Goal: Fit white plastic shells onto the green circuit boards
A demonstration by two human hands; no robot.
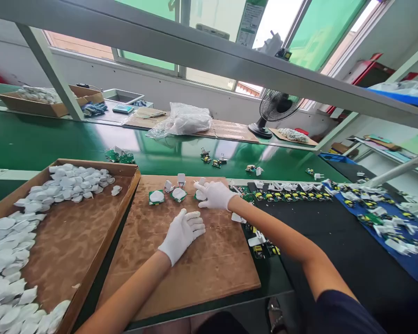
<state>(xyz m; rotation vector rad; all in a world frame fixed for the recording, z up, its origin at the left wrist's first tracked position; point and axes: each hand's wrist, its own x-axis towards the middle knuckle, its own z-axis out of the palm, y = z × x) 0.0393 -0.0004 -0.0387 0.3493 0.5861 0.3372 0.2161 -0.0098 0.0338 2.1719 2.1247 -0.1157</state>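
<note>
A brown cardboard sheet [181, 269] lies before me. Near its far edge two green circuit boards with white pads [156, 197] [179, 194] sit side by side, each beside a white plug piece. My right hand [216, 195], in a white glove, has its thumb and fingers around a third circuit board [199, 195] with a white pad; the fingers partly cover it. My left hand [183, 234], also gloved, hovers over the sheet's middle, fingers apart and holding nothing.
At left a shallow cardboard tray [101, 236] holds many white pads [66, 183]. Boards with plugs line the black conveyor belt [299, 232] and a blue sheet [404, 260] at right. A shelf bar [209, 51] crosses overhead; a fan [278, 109] stands behind.
</note>
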